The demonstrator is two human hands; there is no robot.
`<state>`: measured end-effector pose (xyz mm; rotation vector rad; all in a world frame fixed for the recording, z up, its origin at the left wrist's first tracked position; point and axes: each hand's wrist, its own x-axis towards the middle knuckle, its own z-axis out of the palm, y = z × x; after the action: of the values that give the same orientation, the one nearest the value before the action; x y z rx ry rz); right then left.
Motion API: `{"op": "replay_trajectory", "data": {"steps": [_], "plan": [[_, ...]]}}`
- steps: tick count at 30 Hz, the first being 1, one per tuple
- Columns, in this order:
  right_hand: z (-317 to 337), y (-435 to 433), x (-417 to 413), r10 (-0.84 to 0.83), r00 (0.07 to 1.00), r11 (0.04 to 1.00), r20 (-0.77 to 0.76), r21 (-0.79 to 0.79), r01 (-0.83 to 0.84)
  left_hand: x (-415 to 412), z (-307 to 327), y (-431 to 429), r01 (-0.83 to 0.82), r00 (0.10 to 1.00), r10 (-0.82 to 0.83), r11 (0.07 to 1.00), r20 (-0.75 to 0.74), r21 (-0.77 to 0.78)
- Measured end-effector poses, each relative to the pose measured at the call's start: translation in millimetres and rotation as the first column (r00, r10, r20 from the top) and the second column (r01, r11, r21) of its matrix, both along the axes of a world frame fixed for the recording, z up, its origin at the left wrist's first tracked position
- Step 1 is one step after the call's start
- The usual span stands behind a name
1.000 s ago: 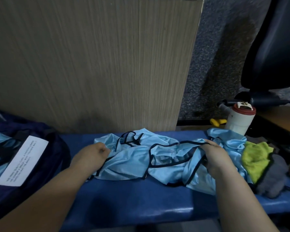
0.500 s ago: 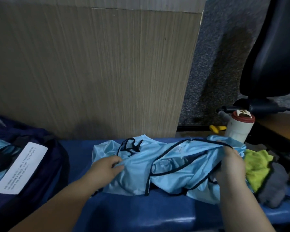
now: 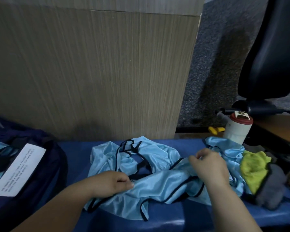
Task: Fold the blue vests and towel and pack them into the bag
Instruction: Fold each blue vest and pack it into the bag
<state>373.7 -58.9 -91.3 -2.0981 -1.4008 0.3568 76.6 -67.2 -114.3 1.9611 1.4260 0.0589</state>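
Pinching a fold of the light blue vest [image 3: 159, 186] with the left hand [image 3: 110, 182], thumb and curled fingers closed on the cloth at its near left side. Gripping the same vest further right with the right hand [image 3: 208, 168], fingers bent over a bunched edge beside the black trim, back of the hand toward the camera. Both forearms bare, reaching in from the bottom of the view.

Sprawled unfolded across the middle of the blue padded bench [image 3: 74, 156], that vest: black-edged straps and openings tangled at the far side, lower hem spilling toward the near edge.

Just beyond and right of the right hand, a second blue vest [image 3: 224, 148], crumpled and touching the first. Against its right side, a yellow-green and grey towel [image 3: 253, 168], heaped at the right end of the bench, not folded.

At the left end, well apart from the hands, the dark navy bag [image 3: 40, 198], lying open with pale blue cloth [image 3: 0, 148] inside and a white label [image 3: 18, 169] of small print, too small to read.

Behind the second vest, a white bottle [image 3: 238, 131] with a dark red lid, upright. Near it, a small yellow object [image 3: 216, 129], kind unclear. Farther right, a black office chair [image 3: 274, 56]. Behind the bench, a wood-grain panel [image 3: 90, 72] and a grey carpeted wall [image 3: 216, 72].
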Motion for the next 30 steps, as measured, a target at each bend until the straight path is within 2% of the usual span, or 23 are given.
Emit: {"op": "replay_trajectory", "data": {"steps": [1,3,5,9,13,15,17,19,21,24,26,28,30], "plan": [[1,1,-3,0.041,0.999,0.990,0.002,-0.133,-0.040,3,-3,1,-0.023,1.000,0.023,0.999,-0.003,0.037],[-1,2,-8,0.124,0.992,0.882,0.020,-0.461,-0.101,8,-9,0,-0.079,0.997,0.075,0.989,0.034,0.125],[-7,4,-11,0.190,0.980,0.771,0.058,-0.627,-0.113,9,-13,-1,-0.125,0.990,0.112,0.980,0.091,0.155],[-23,15,-5,0.197,0.977,0.792,0.080,-0.601,-0.110,8,-16,-6,-0.068,0.985,0.066,0.998,0.157,0.008],[-30,19,-3,0.456,0.864,0.752,0.212,-0.611,-0.247,11,-17,-9,-0.005,0.998,0.008,0.999,0.069,-0.045],[-30,19,-1,0.462,0.879,0.788,0.117,-0.508,-0.347,11,-19,-8,-0.013,0.997,0.014,1.000,0.077,-0.020],[-30,20,4,0.344,0.929,0.896,-0.139,-0.248,-0.369,11,-19,-8,-0.037,0.993,0.033,0.999,0.113,0.035],[-28,21,9,0.280,0.871,0.953,-0.403,0.012,-0.301,11,-19,-7,-0.055,0.987,0.040,0.994,0.157,0.092],[-24,21,14,0.266,0.766,0.964,-0.585,0.170,-0.205,11,-17,-6,-0.072,0.983,0.049,0.990,0.179,0.125],[-15,20,19,0.264,0.569,0.948,-0.779,0.318,-0.005,10,-16,-5,-0.082,0.988,0.057,0.982,0.145,0.169],[-11,20,24,0.253,0.428,0.923,-0.867,0.349,0.162,9,-15,-5,-0.068,0.995,0.051,0.977,0.090,0.204],[-7,18,30,0.226,0.383,0.889,-0.895,0.351,0.295,9,-15,-5,-0.084,0.996,0.075,0.974,0.049,0.210],[-6,17,38,0.194,0.412,0.865,-0.890,0.353,0.355,8,-14,-4,-0.125,0.992,0.127,0.964,0.005,0.234]]}}
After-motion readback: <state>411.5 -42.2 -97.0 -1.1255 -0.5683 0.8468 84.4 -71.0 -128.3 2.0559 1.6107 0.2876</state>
